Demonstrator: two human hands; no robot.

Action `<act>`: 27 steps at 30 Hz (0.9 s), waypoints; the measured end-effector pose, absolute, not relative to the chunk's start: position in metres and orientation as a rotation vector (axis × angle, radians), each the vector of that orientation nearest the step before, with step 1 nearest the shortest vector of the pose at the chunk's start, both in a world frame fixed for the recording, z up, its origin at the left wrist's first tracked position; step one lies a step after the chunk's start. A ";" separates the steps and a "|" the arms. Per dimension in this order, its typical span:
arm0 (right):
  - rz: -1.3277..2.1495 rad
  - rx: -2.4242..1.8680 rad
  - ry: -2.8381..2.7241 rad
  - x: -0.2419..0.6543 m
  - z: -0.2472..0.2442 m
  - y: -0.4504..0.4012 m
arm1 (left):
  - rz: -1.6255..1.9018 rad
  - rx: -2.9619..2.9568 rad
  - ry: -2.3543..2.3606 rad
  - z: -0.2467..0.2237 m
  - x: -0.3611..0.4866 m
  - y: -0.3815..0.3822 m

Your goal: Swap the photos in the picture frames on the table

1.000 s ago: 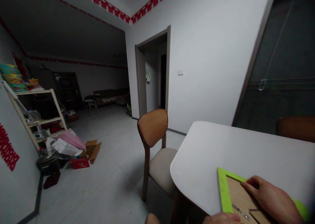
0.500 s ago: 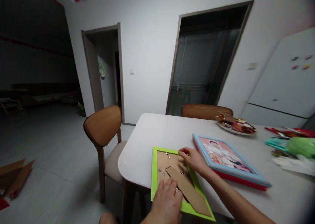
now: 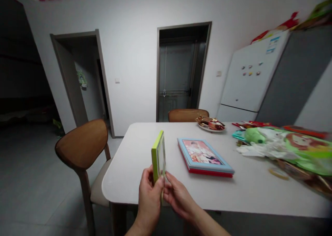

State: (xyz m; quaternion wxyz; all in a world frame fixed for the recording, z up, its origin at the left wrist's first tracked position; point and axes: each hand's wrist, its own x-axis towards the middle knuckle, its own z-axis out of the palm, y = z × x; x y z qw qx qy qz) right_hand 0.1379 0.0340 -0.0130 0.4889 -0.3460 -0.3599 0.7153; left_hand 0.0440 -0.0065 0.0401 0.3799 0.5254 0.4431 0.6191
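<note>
The left hand (image 3: 150, 196) grasps the green frame (image 3: 158, 154), held upright over the near-left part of the white table (image 3: 124, 173); the right hand (image 3: 180, 196) is at its lower part, its grip impossible to tell. At two o'clock from them lies a blue frame (image 3: 185, 150) above a red one (image 3: 210, 174). A brown chair (image 3: 83, 144) stands at ten o'clock, a dark doorway (image 3: 176, 73) at twelve, a white fridge (image 3: 242, 83) at one

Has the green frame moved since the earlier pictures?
Yes: relative to the table, the green frame has swung up from lying flat to upright, held in the left hand.
</note>
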 end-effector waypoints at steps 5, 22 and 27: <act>1.341 -0.938 -0.864 0.178 0.006 0.056 | 1.720 1.151 0.741 0.072 0.068 0.015; 0.788 -1.730 -1.302 0.378 0.014 0.159 | 1.237 1.436 1.289 0.011 0.162 0.112; 0.954 -1.705 -1.288 0.373 0.010 0.155 | 1.099 1.500 1.340 0.002 0.155 0.114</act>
